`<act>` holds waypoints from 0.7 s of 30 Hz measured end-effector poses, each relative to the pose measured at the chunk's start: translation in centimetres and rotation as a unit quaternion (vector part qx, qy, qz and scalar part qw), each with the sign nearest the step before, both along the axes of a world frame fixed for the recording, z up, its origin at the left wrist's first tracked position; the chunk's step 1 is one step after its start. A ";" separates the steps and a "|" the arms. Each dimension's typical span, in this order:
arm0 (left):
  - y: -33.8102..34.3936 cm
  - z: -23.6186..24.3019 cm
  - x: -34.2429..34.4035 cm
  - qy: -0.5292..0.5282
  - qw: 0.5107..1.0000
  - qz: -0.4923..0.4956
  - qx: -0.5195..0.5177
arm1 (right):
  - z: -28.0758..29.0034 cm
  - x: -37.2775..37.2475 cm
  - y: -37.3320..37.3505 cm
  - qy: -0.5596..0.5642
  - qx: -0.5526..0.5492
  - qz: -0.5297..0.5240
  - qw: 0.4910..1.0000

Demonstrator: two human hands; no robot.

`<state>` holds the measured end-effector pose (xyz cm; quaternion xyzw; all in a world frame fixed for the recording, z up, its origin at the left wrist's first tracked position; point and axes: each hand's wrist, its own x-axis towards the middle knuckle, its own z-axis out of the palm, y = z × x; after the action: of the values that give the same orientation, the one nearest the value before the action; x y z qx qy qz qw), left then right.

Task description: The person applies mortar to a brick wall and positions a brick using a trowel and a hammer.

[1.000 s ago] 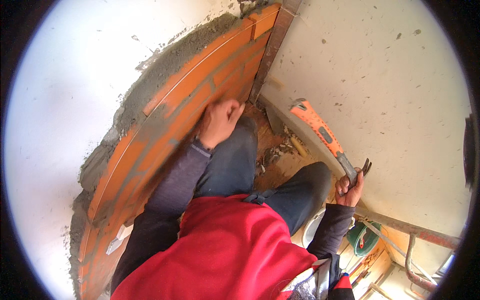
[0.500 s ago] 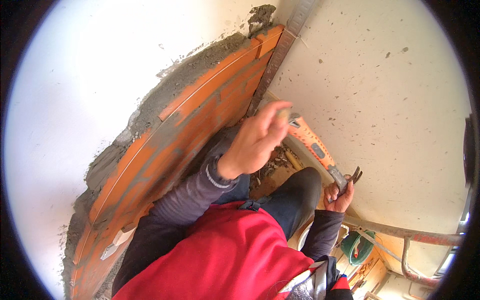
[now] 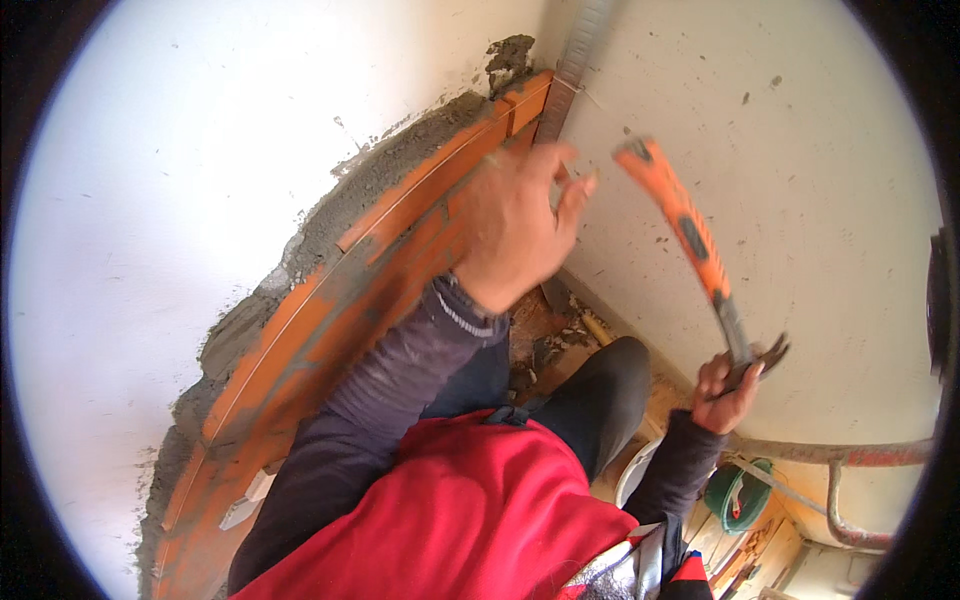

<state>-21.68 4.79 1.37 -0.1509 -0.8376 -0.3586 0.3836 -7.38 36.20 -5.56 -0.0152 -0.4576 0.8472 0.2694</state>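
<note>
Two containers stand toward 4 and 5 o'clock: a green bucket (image 3: 716, 500) with a red-and-pale object (image 3: 737, 498) inside, and a white bucket (image 3: 624, 482) partly hidden by the right forearm, its contents impossible to tell. Red patches on the metal rail (image 3: 850, 456) at 4 o'clock are too unclear to tell as paint or lettering. One hammer (image 3: 692, 238) is up at 2 o'clock, its orange-and-dark handle pointing toward 11. The right hand (image 3: 728, 392), near 4 o'clock, wraps its fingers round the hammer's neck, close to the claw head. The left hand (image 3: 525, 220), blurred at 1 o'clock, is loosely spread, thumb apart from forefinger, in front of one brick wall (image 3: 425, 190)
</note>
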 end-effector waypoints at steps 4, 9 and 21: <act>-1.8 3.7 -3.0 0.031 0.970 0.173 -0.165 | 8.2 -2.1 -3.5 0.059 0.252 -0.111 0.960; -2.0 3.1 -6.2 -0.064 0.941 0.211 -0.259 | 14.6 -5.1 -8.5 0.114 0.389 -0.148 0.902; -2.6 0.9 -8.7 0.004 0.910 0.266 -0.317 | 16.9 -9.6 -11.8 0.190 0.562 -0.154 0.790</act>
<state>-30.42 2.18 2.32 -0.0375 -0.9146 0.0414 0.4005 -16.99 24.36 11.38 0.2296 -0.7840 0.3738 0.4392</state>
